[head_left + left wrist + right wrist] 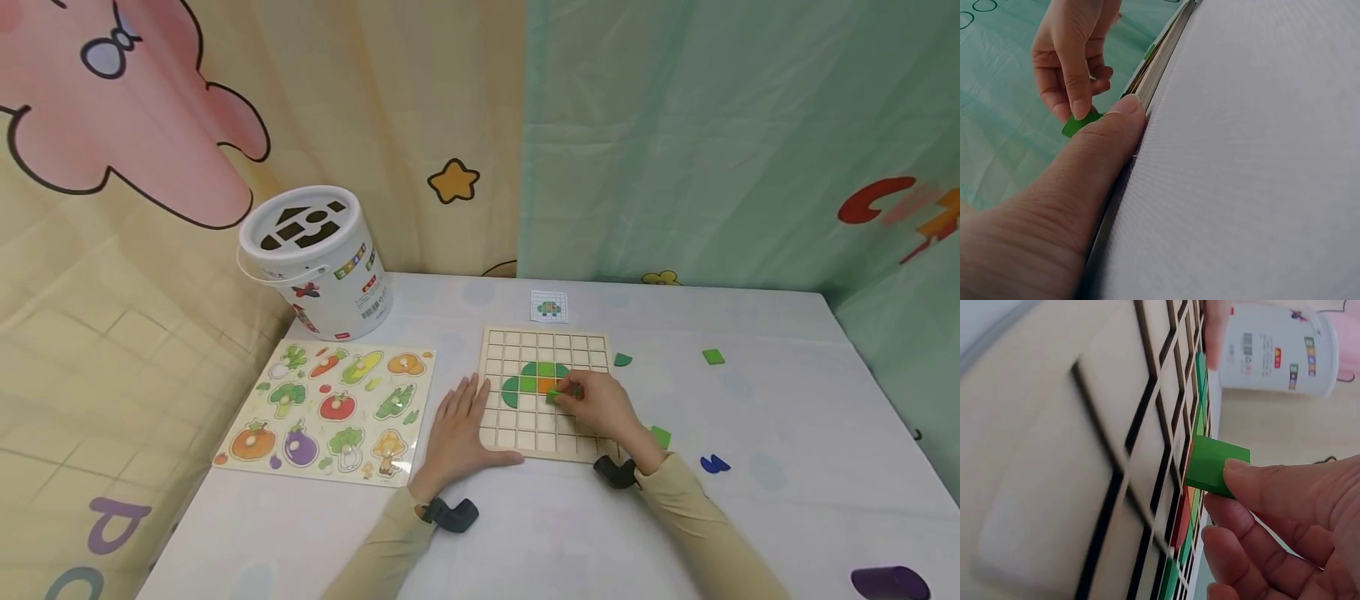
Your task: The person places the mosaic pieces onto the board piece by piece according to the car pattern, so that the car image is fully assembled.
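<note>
My right hand (606,407) pinches a green square tile (1213,464) between thumb and fingers, tilted just over the wooden grid board (517,435). Beside that tile, an orange tile (545,385) lies in the grid. Light green squares (528,384) and dark green rounded pieces (510,392) fill other cells around it. My left hand (459,432) rests at the board's left side with fingers straight, its thumb (1107,134) along the near edge. Behind the board lies a small picture card (549,307) with a green figure on a grid.
Right of the board lie a dark green piece (622,360), a green tile (713,357), another green tile (661,437) and blue pieces (715,464). A vegetable puzzle board (247,471) and white bucket (337,292) stand left. A purple object (890,582) sits front right.
</note>
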`<action>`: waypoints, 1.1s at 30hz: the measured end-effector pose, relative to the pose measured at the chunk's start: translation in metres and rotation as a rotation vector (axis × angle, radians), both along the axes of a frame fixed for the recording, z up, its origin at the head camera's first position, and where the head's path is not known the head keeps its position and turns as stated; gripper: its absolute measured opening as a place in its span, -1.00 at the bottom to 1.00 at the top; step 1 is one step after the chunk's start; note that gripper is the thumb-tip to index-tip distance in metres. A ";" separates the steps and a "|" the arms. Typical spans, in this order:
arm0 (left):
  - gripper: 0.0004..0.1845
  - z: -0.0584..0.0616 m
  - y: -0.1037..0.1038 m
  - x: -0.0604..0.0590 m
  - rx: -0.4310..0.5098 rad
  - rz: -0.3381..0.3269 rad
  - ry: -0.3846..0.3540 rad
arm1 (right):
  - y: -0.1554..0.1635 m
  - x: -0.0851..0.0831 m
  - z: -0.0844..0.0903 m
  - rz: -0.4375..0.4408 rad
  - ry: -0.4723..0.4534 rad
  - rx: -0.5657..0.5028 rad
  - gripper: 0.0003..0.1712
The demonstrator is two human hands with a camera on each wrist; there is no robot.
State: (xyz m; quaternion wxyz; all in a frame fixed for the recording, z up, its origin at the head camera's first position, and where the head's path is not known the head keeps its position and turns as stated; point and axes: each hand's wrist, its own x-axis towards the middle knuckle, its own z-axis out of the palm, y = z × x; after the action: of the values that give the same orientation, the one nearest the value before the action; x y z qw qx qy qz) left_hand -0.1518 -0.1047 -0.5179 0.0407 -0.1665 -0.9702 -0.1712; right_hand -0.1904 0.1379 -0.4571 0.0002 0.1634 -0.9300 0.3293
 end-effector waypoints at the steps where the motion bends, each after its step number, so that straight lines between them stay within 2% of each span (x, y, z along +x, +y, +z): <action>1: 0.34 0.000 0.000 0.000 0.000 -0.001 0.001 | -0.004 -0.001 0.000 0.010 0.001 0.003 -0.94; 13: 0.35 -0.002 0.000 -0.001 -0.007 0.009 0.003 | -0.034 -0.007 -0.006 0.064 0.011 0.011 -0.93; 23: 0.35 -0.001 -0.001 0.000 -0.012 0.008 -0.001 | -0.035 -0.009 -0.008 0.057 -0.026 0.044 -0.95; 33: 0.34 -0.002 0.000 0.000 -0.011 0.014 -0.008 | -0.038 -0.010 -0.008 0.024 -0.001 0.060 -0.94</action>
State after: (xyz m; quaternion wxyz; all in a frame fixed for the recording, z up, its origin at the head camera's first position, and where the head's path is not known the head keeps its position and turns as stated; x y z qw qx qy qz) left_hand -0.1518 -0.1044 -0.5196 0.0369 -0.1593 -0.9724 -0.1663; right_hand -0.1999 0.0997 -0.4650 -0.0090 0.1743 -0.9373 0.3015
